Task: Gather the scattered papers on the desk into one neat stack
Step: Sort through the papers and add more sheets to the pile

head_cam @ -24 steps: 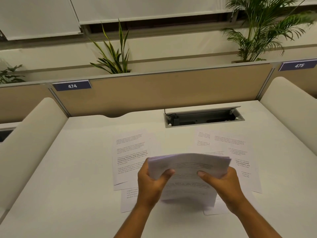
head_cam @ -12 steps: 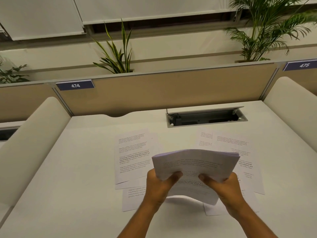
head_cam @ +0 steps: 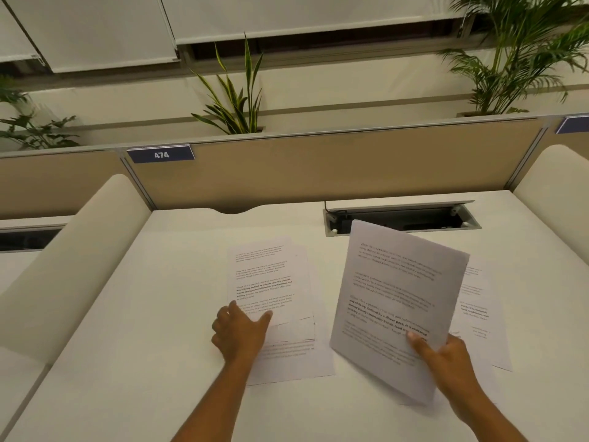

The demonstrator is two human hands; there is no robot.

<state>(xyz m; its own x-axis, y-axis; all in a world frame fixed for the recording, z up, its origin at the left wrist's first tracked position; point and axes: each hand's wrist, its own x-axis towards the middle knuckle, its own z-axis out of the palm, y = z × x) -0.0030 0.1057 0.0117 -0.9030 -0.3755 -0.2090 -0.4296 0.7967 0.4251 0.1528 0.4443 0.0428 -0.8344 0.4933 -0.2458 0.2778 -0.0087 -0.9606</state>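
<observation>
My right hand [head_cam: 446, 355] grips a bundle of printed sheets [head_cam: 395, 298] by its lower right edge, holding it tilted up above the white desk [head_cam: 159, 314]. My left hand [head_cam: 240, 330] rests with fingers spread on the lower left corner of a loose pile of printed papers [head_cam: 267, 282] lying flat at the desk's middle. One more sheet [head_cam: 293, 362] pokes out below that pile. Other printed sheets [head_cam: 478, 311] lie flat on the right, mostly hidden behind the held bundle.
An open cable tray [head_cam: 404, 218] is set into the desk at the back right. A tan partition [head_cam: 318, 167] with a "474" label [head_cam: 161, 154] closes the back. Rounded white dividers [head_cam: 63, 266] flank both sides. Plants [head_cam: 236, 97] stand behind.
My left hand let go of the bundle and moved left onto the flat pile. My right hand alone now holds the bundle, turned upright and shifted to the right.
</observation>
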